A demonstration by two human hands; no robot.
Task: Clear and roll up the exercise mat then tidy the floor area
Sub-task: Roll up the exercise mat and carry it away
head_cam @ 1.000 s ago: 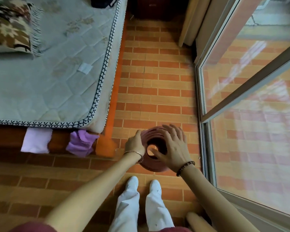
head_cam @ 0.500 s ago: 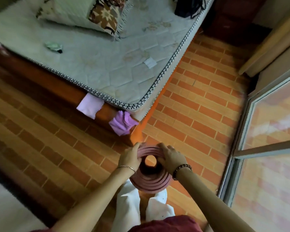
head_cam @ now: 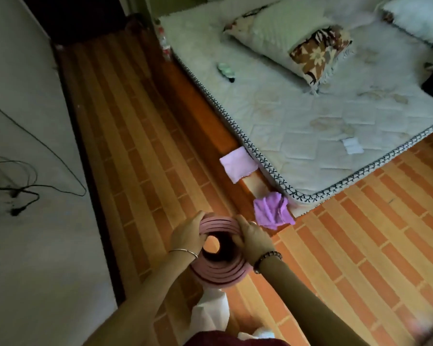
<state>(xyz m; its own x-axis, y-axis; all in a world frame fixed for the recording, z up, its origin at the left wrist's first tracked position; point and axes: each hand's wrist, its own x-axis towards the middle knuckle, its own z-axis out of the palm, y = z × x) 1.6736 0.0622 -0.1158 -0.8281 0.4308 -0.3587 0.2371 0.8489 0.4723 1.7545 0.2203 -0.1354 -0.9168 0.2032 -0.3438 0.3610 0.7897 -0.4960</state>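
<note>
One rolled mat point(head_cam: 218, 273), two grips point(head_cam: 188, 237) point(head_cam: 254, 237), two purple cloths point(head_cam: 239, 164) point(head_cam: 273, 211), two pillows point(head_cam: 293, 36) point(head_cam: 418, 18), one mattress point(head_cam: 310, 116)

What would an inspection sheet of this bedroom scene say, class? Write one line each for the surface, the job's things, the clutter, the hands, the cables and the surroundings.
Surface: orange brick-pattern tiled floor.
Job's things: pink rolled foam exercise mat, rolled up, open end facing the camera.
Clutter: pale lilac flat cloth and purple crumpled cloth hang over the wooden bed frame.
Hands: left hand and right hand grip the roll's rim from opposite sides.
Cables: black cables against the white wall.
Surroundings: white quilted mattress with a brown patterned pillow.
</note>
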